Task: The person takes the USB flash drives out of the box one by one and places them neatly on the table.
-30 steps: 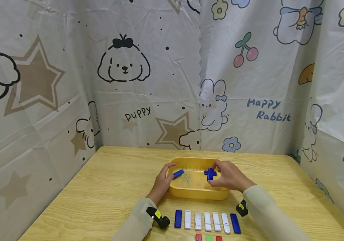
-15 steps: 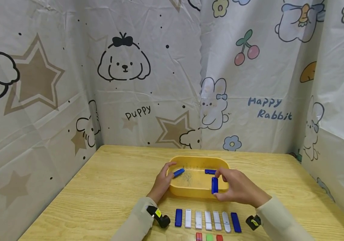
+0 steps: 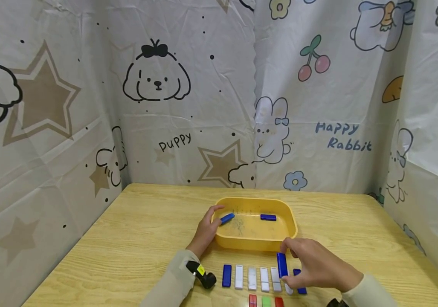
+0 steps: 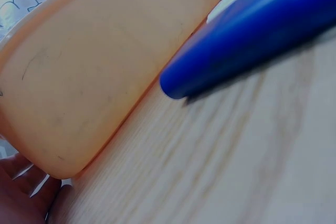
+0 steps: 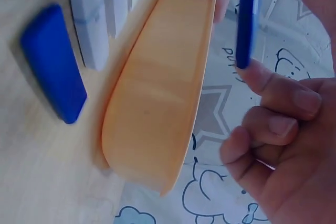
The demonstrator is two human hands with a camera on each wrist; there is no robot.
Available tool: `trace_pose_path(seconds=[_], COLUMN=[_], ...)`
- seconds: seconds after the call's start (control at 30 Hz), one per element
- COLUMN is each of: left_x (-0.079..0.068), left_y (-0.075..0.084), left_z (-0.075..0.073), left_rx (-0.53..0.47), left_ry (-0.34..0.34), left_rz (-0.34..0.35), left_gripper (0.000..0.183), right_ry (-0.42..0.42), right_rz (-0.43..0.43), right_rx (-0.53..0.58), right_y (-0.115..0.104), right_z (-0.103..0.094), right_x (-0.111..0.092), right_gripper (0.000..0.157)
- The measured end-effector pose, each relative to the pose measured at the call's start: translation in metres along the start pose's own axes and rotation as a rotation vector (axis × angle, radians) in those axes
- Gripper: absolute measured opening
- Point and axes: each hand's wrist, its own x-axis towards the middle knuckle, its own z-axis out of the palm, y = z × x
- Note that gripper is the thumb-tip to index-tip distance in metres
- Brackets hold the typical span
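In the head view my right hand (image 3: 318, 263) pinches a blue USB stick (image 3: 282, 265) by its ends between thumb and index finger. It hangs over the right part of the row in front of the basin; the right wrist view also shows this pinched stick (image 5: 247, 22). My left hand (image 3: 205, 229) grips the left end of the yellow plastic basin (image 3: 251, 244), fingers at its rim. Inside the basin lie two blue sticks, one by the left thumb (image 3: 227, 219) and another at the right (image 3: 268, 217).
On the wooden table, a row of sticks runs before the basin: a blue stick (image 3: 227, 276) at left, several white sticks (image 3: 239, 277), and a blue stick (image 3: 301, 291) partly behind the right hand. Nearer lie red (image 3: 253, 301) and green pieces (image 3: 266, 302), cut off by the frame.
My right hand has lifted the blue USB stick out of the basin and carried it nearer and rightward, over the row. The left hand stays at the basin's left end.
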Motion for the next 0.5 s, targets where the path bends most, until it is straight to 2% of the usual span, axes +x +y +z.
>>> trace_pose_path(seconds=[0.2, 0.43, 0.5], left_x=[0.001, 0.000, 0.000], left_y=[-0.001, -0.002, -0.002], left_z=[0.000, 0.000, 0.000], left_rx=[-0.011, -0.012, -0.011], left_ry=[0.000, 0.005, 0.007], left_rz=[-0.005, 0.012, 0.016], left_gripper=[0.042, 0.042, 0.041], right_ry=[-0.172, -0.305, -0.355], right_rz=[0.095, 0.160, 0.207], right_rx=[0.114, 0.134, 0.136], right_y=[-0.009, -0.009, -0.009], right_z=[0.005, 0.009, 0.009], right_x=[-0.009, -0.015, -0.016], right_gripper=[0.040, 0.040, 0.043])
